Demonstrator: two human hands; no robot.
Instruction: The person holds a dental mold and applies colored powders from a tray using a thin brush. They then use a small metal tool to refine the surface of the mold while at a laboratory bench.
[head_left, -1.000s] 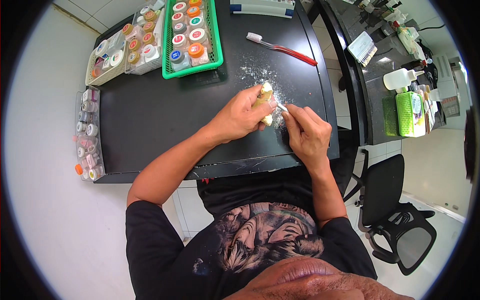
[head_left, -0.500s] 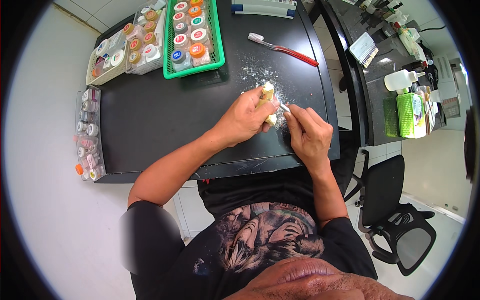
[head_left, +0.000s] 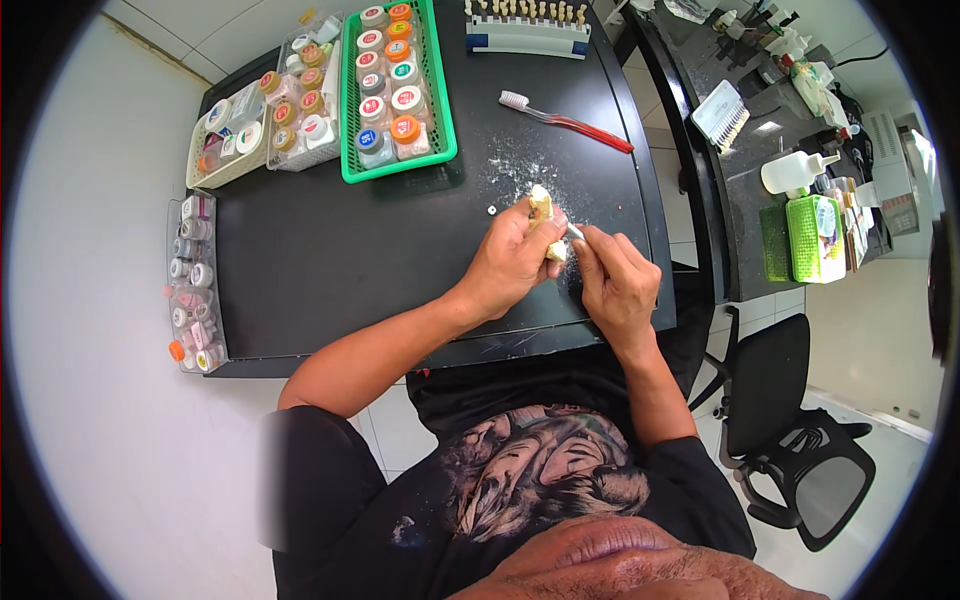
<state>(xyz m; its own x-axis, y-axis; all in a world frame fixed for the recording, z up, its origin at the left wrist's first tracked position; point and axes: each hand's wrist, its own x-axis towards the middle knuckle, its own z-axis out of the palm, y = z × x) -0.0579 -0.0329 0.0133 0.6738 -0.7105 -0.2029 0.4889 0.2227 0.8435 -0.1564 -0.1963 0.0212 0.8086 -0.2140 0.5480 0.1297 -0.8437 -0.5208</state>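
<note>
My left hand [head_left: 510,258] is closed around a pale yellow plaster dental cast [head_left: 541,203]; its two ends stick out past my fingers and the middle is hidden. Against it, beside my left thumb, lies the end of a small whitish, rod-like tool [head_left: 575,231]. My right hand [head_left: 620,283] pinches that tool between thumb and fingers, which cover most of it. White powder [head_left: 520,172] is scattered on the black table [head_left: 330,270] under and beyond my hands. A tiny white ring-like piece [head_left: 491,210] rests just left of the cast.
A red-handled toothbrush [head_left: 575,127] lies beyond my hands, with a tooth shade guide [head_left: 528,42] behind it. At the far left stand a green basket [head_left: 350,172] of jars and more jar trays [head_left: 222,340]. A side counter [head_left: 745,265] and black chair [head_left: 765,385] are at right.
The view has shifted slightly, so the table sits lower and more of the shade guide shows. The small white piece has come into sight. Both hands keep their holds, close together.
</note>
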